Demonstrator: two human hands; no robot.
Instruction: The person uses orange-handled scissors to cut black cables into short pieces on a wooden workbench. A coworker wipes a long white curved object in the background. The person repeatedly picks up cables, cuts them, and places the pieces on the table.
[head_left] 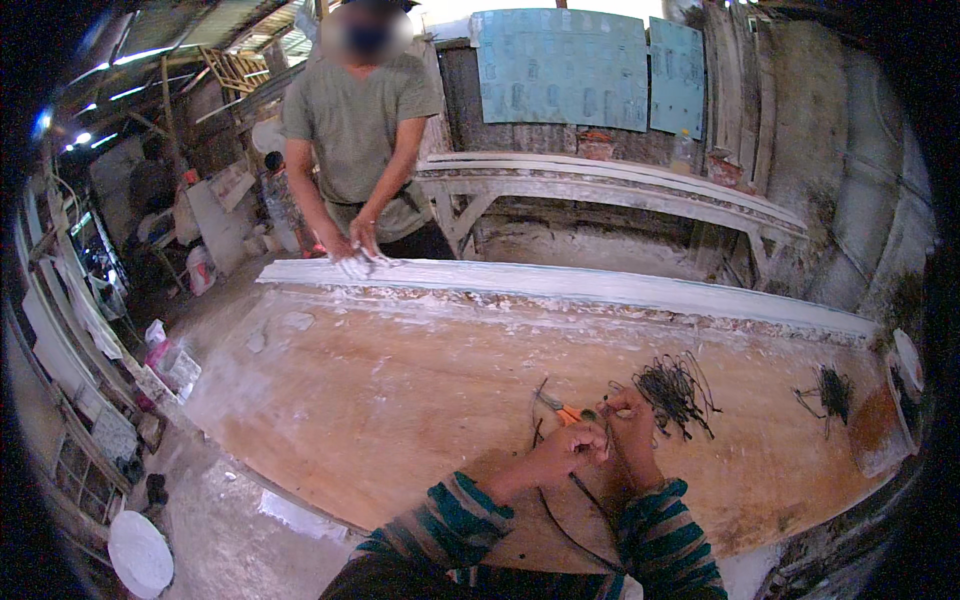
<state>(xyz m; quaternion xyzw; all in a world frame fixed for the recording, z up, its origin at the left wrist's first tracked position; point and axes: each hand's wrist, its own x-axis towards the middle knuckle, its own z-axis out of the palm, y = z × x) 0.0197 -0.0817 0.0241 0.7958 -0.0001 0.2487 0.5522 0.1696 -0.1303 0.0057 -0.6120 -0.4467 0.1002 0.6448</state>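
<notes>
My left hand point(568, 452) and my right hand point(632, 420) are close together over the near part of the wooden tabletop. Both have their fingers pinched on a thin black cord point(562, 528), whose lengths hang below them toward my lap. The exact grip is partly hidden by the fingers. Just beyond my left hand lies a tool with orange handles point(568, 412), partly covered; its kind is hard to make out. A tangled pile of black cords point(675, 393) lies beside my right hand, on its far right side.
A smaller bunch of black cords point(832, 392) lies farther right, near a dusty brown container point(880, 435). Along the table's far edge runs a long white plaster moulding point(560, 285). Behind its left end, a co-worker point(360, 140) touches it with white-coated hands. A white basin point(140, 555) stands lower left.
</notes>
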